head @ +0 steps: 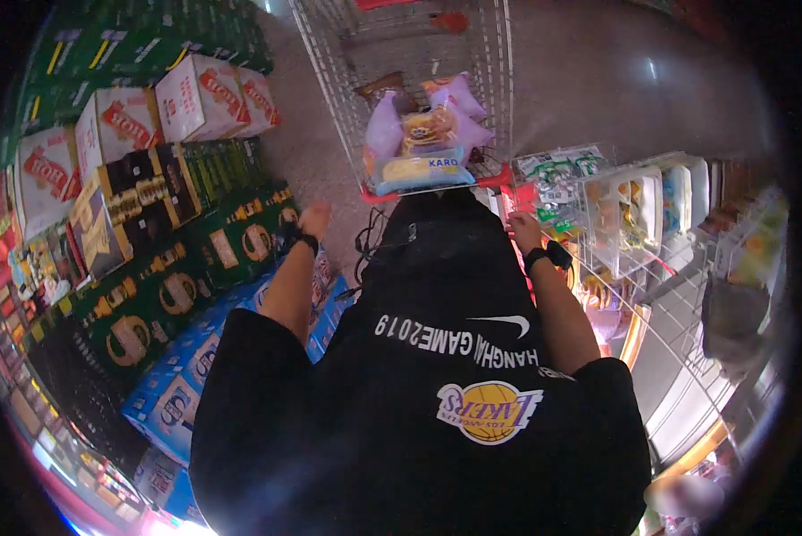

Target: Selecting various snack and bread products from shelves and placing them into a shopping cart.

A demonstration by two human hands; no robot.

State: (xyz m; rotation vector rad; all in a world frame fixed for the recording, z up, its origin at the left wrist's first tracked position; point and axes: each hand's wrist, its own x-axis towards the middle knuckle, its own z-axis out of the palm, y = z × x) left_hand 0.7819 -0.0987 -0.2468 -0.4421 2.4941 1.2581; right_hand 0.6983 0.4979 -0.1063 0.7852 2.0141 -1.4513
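My left hand (315, 220), with a dark band at the wrist, hangs beside stacked green drink cases (257, 242). It is blurred, and its finger position is unclear. My right hand (525, 231), also banded, is beside a wire rack of packaged goods, close to red packaging (518, 199); I cannot tell whether it touches it. In front of my body stands a wire shopping cart (337, 107) with red corner pieces. Inside lie several purple-tinted bags (384, 127), a clear bag of baked goods (429, 130) and a pale blue and yellow packet (422, 169).
White cartons (203, 97) and a black-and-gold carton (140, 191) top the green cases at left. Blue cases (180, 395) lie beside me. Clear tubs (625, 214) and green-white packets (562, 174) fill the wire rack (682, 365) at right. A black cable (367, 238) loops near my waist.
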